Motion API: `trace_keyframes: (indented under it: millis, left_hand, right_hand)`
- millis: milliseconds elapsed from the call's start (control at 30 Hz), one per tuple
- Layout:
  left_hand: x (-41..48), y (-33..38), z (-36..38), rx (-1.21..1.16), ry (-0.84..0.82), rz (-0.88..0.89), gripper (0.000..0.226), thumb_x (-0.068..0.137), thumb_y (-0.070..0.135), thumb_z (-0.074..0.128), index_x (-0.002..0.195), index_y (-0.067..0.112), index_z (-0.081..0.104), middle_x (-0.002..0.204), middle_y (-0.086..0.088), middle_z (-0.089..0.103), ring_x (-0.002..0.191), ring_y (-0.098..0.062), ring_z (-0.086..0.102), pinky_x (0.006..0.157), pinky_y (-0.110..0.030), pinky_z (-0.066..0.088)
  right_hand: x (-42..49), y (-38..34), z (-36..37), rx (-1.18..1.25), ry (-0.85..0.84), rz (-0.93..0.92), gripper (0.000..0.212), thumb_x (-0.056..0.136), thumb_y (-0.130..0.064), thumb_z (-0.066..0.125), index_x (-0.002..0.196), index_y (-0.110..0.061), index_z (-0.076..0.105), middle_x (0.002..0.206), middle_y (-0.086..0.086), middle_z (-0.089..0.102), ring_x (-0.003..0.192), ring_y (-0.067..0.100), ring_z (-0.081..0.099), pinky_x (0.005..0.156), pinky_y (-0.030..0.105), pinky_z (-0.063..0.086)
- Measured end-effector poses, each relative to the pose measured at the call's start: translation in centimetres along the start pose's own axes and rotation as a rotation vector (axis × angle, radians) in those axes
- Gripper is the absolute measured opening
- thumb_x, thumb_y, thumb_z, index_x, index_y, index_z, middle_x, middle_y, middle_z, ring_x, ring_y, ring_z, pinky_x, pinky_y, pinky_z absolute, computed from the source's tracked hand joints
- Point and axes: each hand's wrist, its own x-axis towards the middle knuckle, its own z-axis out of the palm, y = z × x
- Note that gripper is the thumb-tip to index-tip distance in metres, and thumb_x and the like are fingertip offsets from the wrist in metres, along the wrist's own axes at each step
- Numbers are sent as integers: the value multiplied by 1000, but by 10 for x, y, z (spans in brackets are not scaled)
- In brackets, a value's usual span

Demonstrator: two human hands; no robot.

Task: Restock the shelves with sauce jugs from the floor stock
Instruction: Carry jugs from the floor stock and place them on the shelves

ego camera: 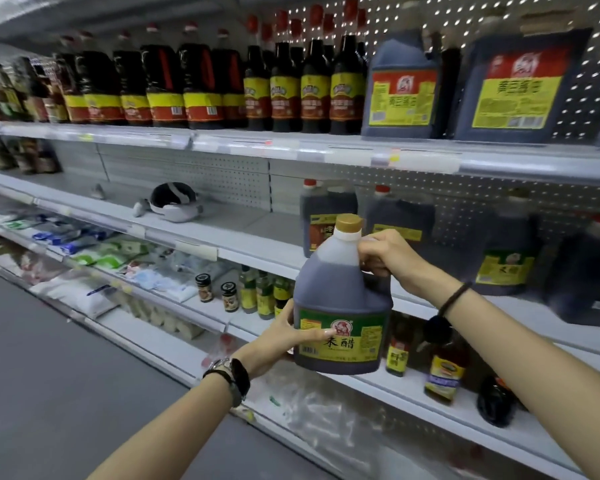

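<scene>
The person holds a jug (pixel 342 299) in the air in front of the middle shelf (pixel 250 251). The right hand (pixel 383 254) curls round its handle near the neck; the left hand (pixel 288 336) cups the lower side, thumb on the label. This looks like the placing step: next, lift it over the shelf lip and set it upright beside the jugs (pixel 328 213) already there

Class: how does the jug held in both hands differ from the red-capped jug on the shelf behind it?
The held jug has a gold cap, the red-capped jug a red one. The held jug is up in the left hand and right hand; the red-capped jug stands on the shelf. Both hold dark liquid.
</scene>
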Motion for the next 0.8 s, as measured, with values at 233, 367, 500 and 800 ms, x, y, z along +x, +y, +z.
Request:
trace_keyframes:
  millis: [233,367,500,800]
  left_hand:
    - [16,-11,-98,-48,-25,-7,83,59,28,87,131,22,47,115,-3,70,106,-20,67,89,-36,54]
    - [26,-24,-133,-74,-30,-28,83,61,28,87,133,18,46,114,-4,70,104,-22,67,79,-30,55]
    - [45,-28,-158,-98,-13,-54,74,70,18,84,133,21,45,111,-2,71,99,-19,69,68,-24,55]
    - [121,-16,-215,-59,54,-53,83,49,38,87,122,30,48,105,3,73,95,-17,70,75,-37,58]
  right_hand:
    - [60,3,78,24,23,35,51,81,6,48,38,-19,36,36,-11,28,35,5,22,36,15,18]
    - [93,8,109,9,23,55,40,81,3,52,48,-12,35,38,-7,30,35,6,23,37,16,18]
    - [126,13,125,-16,15,66,43,82,3,53,46,-14,36,37,-9,31,35,6,25,37,17,19]
    - [229,26,134,15,-35,47,56,82,0,56,38,-24,31,40,-8,27,39,8,20,40,20,15]
